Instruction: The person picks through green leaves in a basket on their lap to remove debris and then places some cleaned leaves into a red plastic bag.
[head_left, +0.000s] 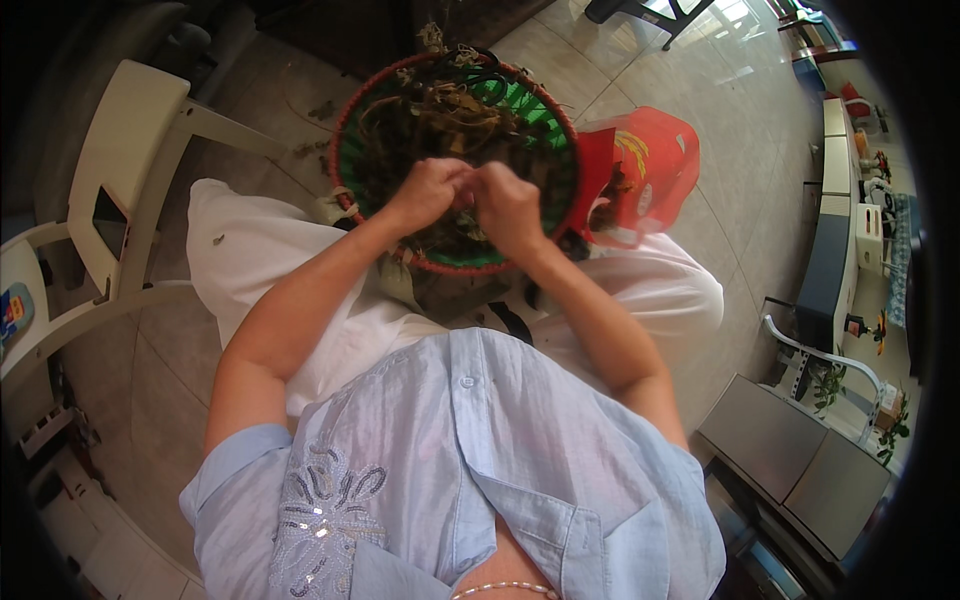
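A round green basket (541, 124) with a reddish-brown rim stands between my knees, filled with brown, dried-looking plant stems and leaves (457, 120). Over its near half, my left hand (435, 189) and my right hand (508, 201) meet with fingers bent and fingertips together. Both hands are slightly blurred, and whatever may be between the fingertips is too hidden to make out. Black loops (491, 84), possibly scissor handles, lie at the basket's far side. Against its right side rests a red plastic bag (671, 169) with some brown plant matter visible inside.
To the left is a cream-coloured chair (124, 150). Plant scraps (319, 112) are scattered on the tiled floor (622, 67) beyond my left knee. A dark stool leg (667, 34) shows at the top. Grey-topped cabinets (765, 435) line the right.
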